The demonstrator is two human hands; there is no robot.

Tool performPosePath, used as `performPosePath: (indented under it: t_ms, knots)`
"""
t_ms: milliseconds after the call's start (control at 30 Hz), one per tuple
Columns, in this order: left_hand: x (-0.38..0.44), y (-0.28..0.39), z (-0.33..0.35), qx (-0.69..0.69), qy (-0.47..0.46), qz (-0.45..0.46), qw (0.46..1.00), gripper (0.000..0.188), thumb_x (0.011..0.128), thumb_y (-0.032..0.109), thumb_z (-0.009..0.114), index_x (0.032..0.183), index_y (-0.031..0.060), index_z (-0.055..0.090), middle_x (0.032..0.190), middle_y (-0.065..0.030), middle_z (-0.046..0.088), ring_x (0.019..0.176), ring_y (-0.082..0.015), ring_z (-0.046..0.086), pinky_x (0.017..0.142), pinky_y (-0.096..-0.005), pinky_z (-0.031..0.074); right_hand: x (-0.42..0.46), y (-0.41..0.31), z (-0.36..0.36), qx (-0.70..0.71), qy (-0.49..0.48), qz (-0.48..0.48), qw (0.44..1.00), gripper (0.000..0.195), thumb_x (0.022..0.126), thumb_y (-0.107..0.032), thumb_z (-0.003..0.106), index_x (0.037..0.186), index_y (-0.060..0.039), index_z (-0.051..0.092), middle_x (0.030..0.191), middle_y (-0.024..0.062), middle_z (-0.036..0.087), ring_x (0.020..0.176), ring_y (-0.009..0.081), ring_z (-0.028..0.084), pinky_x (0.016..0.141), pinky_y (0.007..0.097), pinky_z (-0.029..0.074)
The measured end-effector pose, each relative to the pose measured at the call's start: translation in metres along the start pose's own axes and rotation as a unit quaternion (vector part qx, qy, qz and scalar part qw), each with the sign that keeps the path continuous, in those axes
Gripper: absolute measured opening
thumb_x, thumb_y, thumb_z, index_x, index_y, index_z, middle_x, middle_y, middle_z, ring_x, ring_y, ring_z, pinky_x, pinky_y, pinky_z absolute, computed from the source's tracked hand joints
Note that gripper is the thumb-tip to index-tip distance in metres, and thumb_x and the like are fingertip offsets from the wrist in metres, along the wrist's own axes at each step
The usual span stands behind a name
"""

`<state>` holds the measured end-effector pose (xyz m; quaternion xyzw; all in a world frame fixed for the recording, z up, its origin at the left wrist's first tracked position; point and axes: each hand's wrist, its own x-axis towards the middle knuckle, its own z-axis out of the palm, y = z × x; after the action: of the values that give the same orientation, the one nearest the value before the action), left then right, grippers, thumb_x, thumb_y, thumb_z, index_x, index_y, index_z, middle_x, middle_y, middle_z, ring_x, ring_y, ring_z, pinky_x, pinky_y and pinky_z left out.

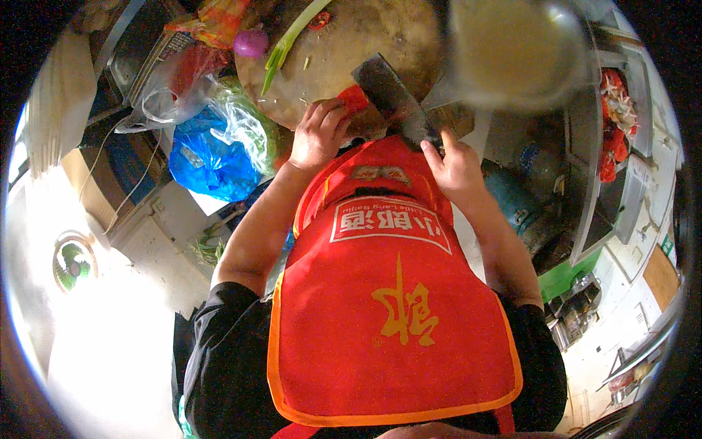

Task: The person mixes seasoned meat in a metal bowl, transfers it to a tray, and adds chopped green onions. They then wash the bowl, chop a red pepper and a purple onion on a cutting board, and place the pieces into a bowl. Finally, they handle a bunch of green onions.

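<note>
On the round wooden chopping board point(340, 49), my left hand point(322, 130) holds down a red piece of food point(354, 99), perhaps pepper, with bent fingers. My right hand point(454, 164) grips the handle of a cleaver point(392, 93), whose broad dark blade lies tilted right beside the red piece; whether they touch is unclear. Farther back on the board are a green onion stalk point(293, 41) and a small red pepper slice point(319, 20). A purple onion point(251, 43) rests at the board's left edge.
Left of the board lie a blue plastic bag point(211, 159) and a clear bag with green contents point(247, 120). A blurred, pale round object point(518, 49) covers the upper right of the view. Red bags point(615, 126) lie farther right. A fan point(74, 263) stands far left.
</note>
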<state>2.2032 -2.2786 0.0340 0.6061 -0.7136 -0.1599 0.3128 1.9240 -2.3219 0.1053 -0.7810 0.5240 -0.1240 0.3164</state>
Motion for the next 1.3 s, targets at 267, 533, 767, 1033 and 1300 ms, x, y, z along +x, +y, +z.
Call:
performPosePath:
  t_ms: [267, 533, 767, 1033, 1300]
  knots:
    - [0.002, 0.0, -0.003, 0.037, 0.016, 0.034, 0.999, 0.021, 0.08, 0.011, 0.074, 0.1, 0.0086, 0.069, 0.107, -0.0092, 0.067, 0.098, -0.0306, 0.063, 0.084, -0.0403, 0.054, 0.001, 0.037, 0.024, 0.153, -0.106, 0.175, 0.967, 0.041, 0.091, -0.033, 0.068, 0.105, 0.0049, 0.063, 0.092, 0.0256, 0.067, 0.086, 0.0472, 0.063, 0.075, 0.0484, 0.051]
    - [0.0, 0.001, 0.001, 0.023, 0.031, -0.001, 0.999, 0.021, 0.078, 0.009, 0.074, 0.098, 0.0077, 0.07, 0.105, -0.0067, 0.068, 0.097, -0.029, 0.064, 0.083, -0.038, 0.054, 0.015, 0.051, 0.031, 0.233, -0.174, 0.3, 0.908, 0.039, 0.09, -0.036, 0.069, 0.103, 0.001, 0.067, 0.084, 0.0178, 0.07, 0.077, 0.0316, 0.068, 0.072, 0.0436, 0.052]
    - [0.0, 0.008, 0.001, 0.026, 0.032, -0.027, 0.999, 0.021, 0.077, 0.008, 0.074, 0.098, 0.0072, 0.07, 0.105, -0.0069, 0.069, 0.098, -0.0284, 0.064, 0.083, -0.0376, 0.054, 0.023, 0.053, 0.043, 0.327, -0.136, 0.207, 0.912, 0.03, 0.096, -0.031, 0.065, 0.089, -0.0021, 0.059, 0.056, 0.0061, 0.053, 0.042, 0.0157, 0.048, 0.041, 0.0336, 0.038]
    - [0.001, 0.011, 0.0, 0.021, 0.033, -0.042, 0.998, 0.021, 0.077, 0.007, 0.075, 0.098, 0.0062, 0.07, 0.106, -0.0084, 0.069, 0.098, -0.0293, 0.064, 0.084, -0.0383, 0.054, 0.028, 0.053, 0.033, 0.349, -0.203, 0.282, 0.87, 0.037, 0.093, -0.039, 0.067, 0.087, -0.0025, 0.062, 0.061, 0.0073, 0.06, 0.045, 0.016, 0.055, 0.044, 0.0332, 0.044]
    - [0.0, 0.01, 0.001, 0.024, 0.031, -0.044, 0.998, 0.02, 0.077, 0.006, 0.073, 0.097, 0.007, 0.071, 0.105, -0.0068, 0.069, 0.096, -0.0279, 0.064, 0.082, -0.0365, 0.055, 0.033, 0.044, 0.045, 0.356, -0.198, 0.221, 0.886, 0.031, 0.096, -0.032, 0.065, 0.093, -0.002, 0.058, 0.057, 0.0045, 0.052, 0.043, 0.0145, 0.047, 0.042, 0.0324, 0.037]
